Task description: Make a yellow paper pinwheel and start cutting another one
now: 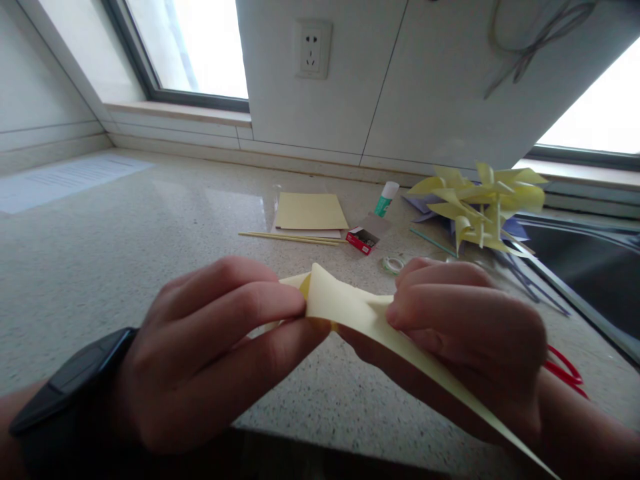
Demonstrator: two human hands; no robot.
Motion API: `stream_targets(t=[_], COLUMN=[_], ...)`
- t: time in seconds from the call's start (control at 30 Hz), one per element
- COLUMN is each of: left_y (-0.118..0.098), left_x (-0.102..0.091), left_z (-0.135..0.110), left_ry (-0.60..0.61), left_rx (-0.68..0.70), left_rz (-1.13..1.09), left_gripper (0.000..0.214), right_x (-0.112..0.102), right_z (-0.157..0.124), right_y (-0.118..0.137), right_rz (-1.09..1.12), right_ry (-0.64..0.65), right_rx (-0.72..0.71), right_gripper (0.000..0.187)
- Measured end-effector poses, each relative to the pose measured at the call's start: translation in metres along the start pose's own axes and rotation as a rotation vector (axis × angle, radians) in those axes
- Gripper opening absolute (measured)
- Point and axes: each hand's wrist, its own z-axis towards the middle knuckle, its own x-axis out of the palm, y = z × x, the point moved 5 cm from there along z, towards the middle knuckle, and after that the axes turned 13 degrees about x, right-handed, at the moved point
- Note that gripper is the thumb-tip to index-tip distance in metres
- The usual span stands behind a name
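A pale yellow sheet of paper (350, 303), partly folded and curled, is held above the counter between my two hands. My left hand (215, 347), with a black watch (75, 380) on its wrist, pinches the paper's curled left part between fingers and thumb. Closed on the paper's right part is my right hand (460, 333); its fingers are bent over the top and the thumb is partly hidden. One long pointed edge of the paper slopes down past the right hand toward the bottom of the view.
Behind the hands lie a stack of yellow paper (313, 211), thin sticks (290, 238), a red and black box (363, 240), a glue stick (387, 199) and a tape roll (393, 265). Yellow pinwheels (480, 200) lie beside the sink (590, 267). Red scissor handles (565, 370) show at right.
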Motion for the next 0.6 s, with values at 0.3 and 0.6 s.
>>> stream_targets(t=[0.3,0.6], left_y=[-0.002,0.001], left_x=[-0.002,-0.001], left_z=[0.011,0.011], left_ry=[0.069,0.059], left_rx=[-0.041,0.138], left_rz=[0.054,0.031], left_gripper=[0.017,0.02], right_x=[-0.004,0.0], right_z=[0.003,0.005], right_y=[0.002,-0.011], right_rz=[-0.079,-0.051], right_ry=[-0.063,-0.001], right_rx=[-0.005,-0.078], right_gripper=[0.022,0.034])
